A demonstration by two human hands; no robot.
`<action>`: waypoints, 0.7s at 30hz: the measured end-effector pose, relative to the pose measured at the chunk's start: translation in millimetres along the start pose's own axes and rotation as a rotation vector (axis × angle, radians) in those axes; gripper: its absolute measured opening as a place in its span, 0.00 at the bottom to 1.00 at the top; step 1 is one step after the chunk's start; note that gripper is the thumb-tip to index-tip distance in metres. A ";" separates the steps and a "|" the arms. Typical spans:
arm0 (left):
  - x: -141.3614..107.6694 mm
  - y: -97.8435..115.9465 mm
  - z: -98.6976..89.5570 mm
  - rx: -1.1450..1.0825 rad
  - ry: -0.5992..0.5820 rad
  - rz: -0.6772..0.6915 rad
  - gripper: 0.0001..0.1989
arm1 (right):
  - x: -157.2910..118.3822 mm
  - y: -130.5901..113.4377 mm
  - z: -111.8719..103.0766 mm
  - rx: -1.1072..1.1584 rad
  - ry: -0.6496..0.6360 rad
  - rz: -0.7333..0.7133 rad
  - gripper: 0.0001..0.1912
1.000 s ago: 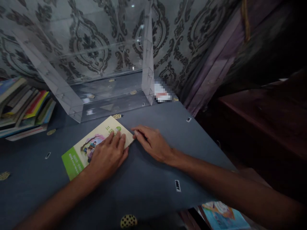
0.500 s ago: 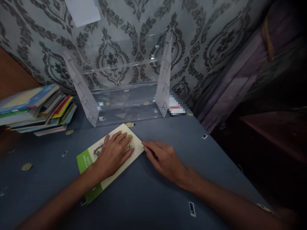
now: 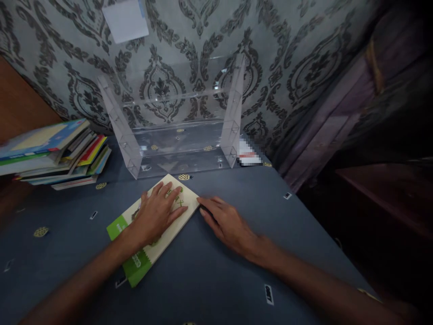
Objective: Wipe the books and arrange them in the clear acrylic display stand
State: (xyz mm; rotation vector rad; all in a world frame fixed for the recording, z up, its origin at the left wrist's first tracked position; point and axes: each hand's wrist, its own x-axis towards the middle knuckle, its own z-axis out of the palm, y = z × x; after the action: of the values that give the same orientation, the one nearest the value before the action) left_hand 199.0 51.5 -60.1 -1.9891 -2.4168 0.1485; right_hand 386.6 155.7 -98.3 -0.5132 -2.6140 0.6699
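Observation:
A book (image 3: 189, 197) with a cream cover and green bands lies at a slant on the blue patterned tablecloth. My left hand (image 3: 156, 216) rests flat on its cover, fingers spread, hiding much of the printed picture and lettering. At the book's right corner, the index fingertip of my right hand (image 3: 230, 224) touches the edge. The fingers of that hand stretch forward close together, with the thumb a little apart below them and not closed on the book.
Behind the book stands a clear plastic rack (image 3: 125, 144) against the patterned wall. A stack of books (image 3: 61, 153) is at the left. Beside the rack's right foot lies a blurred white item (image 3: 248, 153). The table edge runs down the right, past a purple curtain (image 3: 324, 117).
The book has turned slightly and its right corner has shifted a little left. Both hands have moved with it. The whole view has shifted slightly.

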 end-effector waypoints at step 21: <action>-4.6 -11.3 -20.0 0.178 0.003 -0.126 0.25 | 67.5 26.6 6.5 0.025 -0.082 -0.115 0.16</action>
State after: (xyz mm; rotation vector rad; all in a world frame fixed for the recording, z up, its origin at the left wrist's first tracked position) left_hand 190.2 46.1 -39.0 -1.7571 -2.4227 0.3458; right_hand 332.5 204.4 -98.6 -0.3308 -2.6837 0.6993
